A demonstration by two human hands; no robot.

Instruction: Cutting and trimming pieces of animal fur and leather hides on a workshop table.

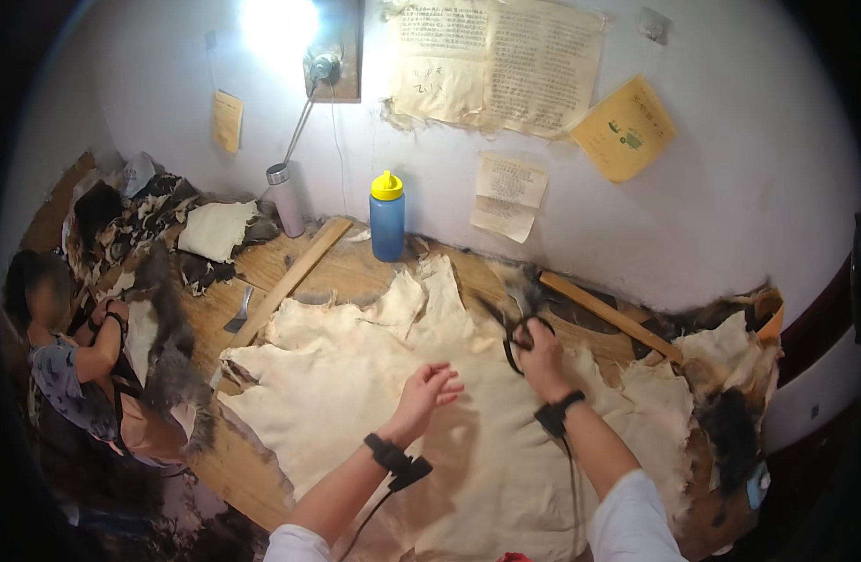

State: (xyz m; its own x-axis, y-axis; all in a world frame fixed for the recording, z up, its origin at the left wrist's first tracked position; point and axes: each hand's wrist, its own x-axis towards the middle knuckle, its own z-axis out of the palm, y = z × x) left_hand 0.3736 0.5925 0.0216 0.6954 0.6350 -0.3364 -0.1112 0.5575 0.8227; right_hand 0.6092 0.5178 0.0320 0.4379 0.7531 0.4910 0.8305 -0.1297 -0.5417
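Note:
A large cream hide (318, 403) with ragged edges is spread skin side up across the wooden table. My right hand (541, 361) grips black-handled scissors (515, 339) over the hide's upper right part; their blades point up and to the left, near a tuft of grey fur (524, 288). My left hand (429, 393) is open, palm partly turned up, fingers apart and slightly curled, held over the middle of the hide with nothing in it. Both wrists wear black bands with cables.
A blue bottle (387, 225), pink flask (285, 201), two wooden battens (295, 279) (613, 320) and a metal tool (238, 318) lie or stand behind and beside the hide. Fur scraps (187, 272) pile up left and right (730, 431). At left another person (79, 384) holds a pelt.

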